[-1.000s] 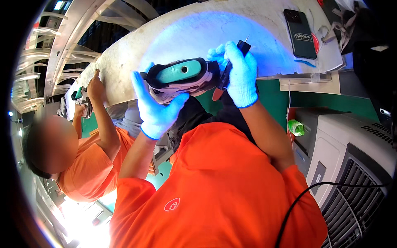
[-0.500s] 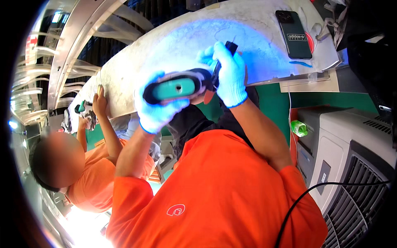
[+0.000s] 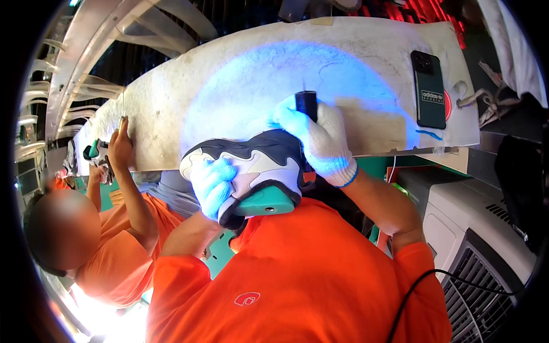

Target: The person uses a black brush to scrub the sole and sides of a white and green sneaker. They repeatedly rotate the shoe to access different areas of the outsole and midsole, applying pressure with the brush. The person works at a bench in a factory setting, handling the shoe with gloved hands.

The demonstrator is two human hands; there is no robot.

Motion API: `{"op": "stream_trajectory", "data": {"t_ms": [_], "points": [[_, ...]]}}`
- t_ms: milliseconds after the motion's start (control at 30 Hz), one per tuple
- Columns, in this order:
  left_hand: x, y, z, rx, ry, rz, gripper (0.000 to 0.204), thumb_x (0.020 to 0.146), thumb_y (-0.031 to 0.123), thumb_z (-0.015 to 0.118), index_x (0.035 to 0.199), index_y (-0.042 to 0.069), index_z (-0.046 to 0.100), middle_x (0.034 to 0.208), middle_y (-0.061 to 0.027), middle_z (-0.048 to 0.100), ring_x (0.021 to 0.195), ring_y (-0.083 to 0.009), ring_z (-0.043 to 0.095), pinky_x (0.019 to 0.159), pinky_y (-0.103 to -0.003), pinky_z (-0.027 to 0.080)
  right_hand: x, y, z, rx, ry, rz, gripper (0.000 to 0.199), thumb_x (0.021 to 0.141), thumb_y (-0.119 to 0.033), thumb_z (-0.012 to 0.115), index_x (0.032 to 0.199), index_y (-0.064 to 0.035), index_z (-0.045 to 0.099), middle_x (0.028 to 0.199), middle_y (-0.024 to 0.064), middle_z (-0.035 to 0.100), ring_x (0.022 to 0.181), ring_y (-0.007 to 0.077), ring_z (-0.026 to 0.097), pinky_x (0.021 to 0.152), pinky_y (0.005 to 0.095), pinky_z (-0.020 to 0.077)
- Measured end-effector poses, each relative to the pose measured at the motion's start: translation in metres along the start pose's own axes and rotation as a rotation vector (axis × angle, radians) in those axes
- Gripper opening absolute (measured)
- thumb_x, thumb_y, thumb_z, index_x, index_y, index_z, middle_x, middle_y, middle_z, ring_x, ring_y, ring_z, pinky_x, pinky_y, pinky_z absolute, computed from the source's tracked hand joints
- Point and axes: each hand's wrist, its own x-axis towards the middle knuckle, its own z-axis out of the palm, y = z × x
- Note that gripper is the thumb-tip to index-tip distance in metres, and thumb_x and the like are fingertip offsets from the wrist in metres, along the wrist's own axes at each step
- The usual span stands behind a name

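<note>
A white and dark navy sneaker upper (image 3: 264,159) is pulled over a teal shoe last (image 3: 266,201), tilted on its side in front of my chest. My left hand (image 3: 213,186), in a knit glove, is closed around the shoe from its left side. My right hand (image 3: 327,140), gloved too, grips a black bar-shaped tool (image 3: 307,104) at the shoe's right end. The tool's lower part runs down beside the shoe, and its working end is hidden. Blue light falls on both gloves.
Beyond the shoe stretches a stained, pale worktable (image 3: 366,63) under a blue light patch. A dark phone (image 3: 429,88) and a blue strip (image 3: 429,135) lie at its right end. To the left, a co-worker (image 3: 123,234) handles another shoe. A grey machine (image 3: 457,211) stands right.
The shoe has turned from showing its last's top opening to showing its side, and has come lower, nearer my chest. My right hand has moved down with the black tool.
</note>
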Motion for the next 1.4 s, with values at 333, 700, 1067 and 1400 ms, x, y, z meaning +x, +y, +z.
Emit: {"op": "stream_trajectory", "data": {"t_ms": [333,700,1067,1400], "points": [[-0.001,-0.002,-0.005,0.007,0.049,0.02,0.058,0.084,0.045,0.095,0.106,0.0,0.064,0.11,-0.0209,0.074,0.092,-0.0365,0.074,0.08,-0.045,0.055,0.02,-0.006,0.008,0.26,-0.106,0.357,0.03,0.109,-0.024,0.068,0.115,0.0037,0.079,0.113,0.0082,0.079,0.106,0.0178,0.073,0.099,0.0326,0.0568],[-0.001,-0.002,-0.006,0.022,0.095,0.032,0.057,0.089,0.051,0.089,0.09,0.001,0.062,0.1,-0.0218,0.075,0.083,-0.0383,0.073,0.07,-0.045,0.053,0.049,-0.04,0.017,-0.39,-0.502,0.391,0.031,0.101,-0.029,0.078,0.103,0.0016,0.077,0.09,0.0041,0.072,0.08,0.0131,0.062,0.072,0.0333,0.0495],[-0.003,0.001,-0.012,0.163,0.043,0.03,0.066,0.088,0.046,0.089,0.129,0.002,0.062,0.121,-0.0233,0.074,0.095,-0.0396,0.074,0.081,-0.049,0.056,0.08,-0.018,-0.061,-0.858,0.141,-0.09,0.058,0.101,-0.055,0.076,0.119,-0.0003,0.079,0.097,0.0173,0.077,0.091,0.0376,0.075,0.086,0.0516,0.0603],[0.06,0.022,-0.019,0.028,-0.007,-0.558,0.077,0.064,0.037,0.11,0.125,0.003,0.076,0.115,-0.017,0.077,0.11,-0.0344,0.077,0.096,-0.043,0.061,-0.034,-0.019,-0.073,-0.732,-0.098,-0.4,0.108,0.077,-0.036,0.103,0.165,-0.0011,0.051,0.166,0.0259,0.054,0.153,0.0421,0.055,0.128,0.05,0.0439]]}}
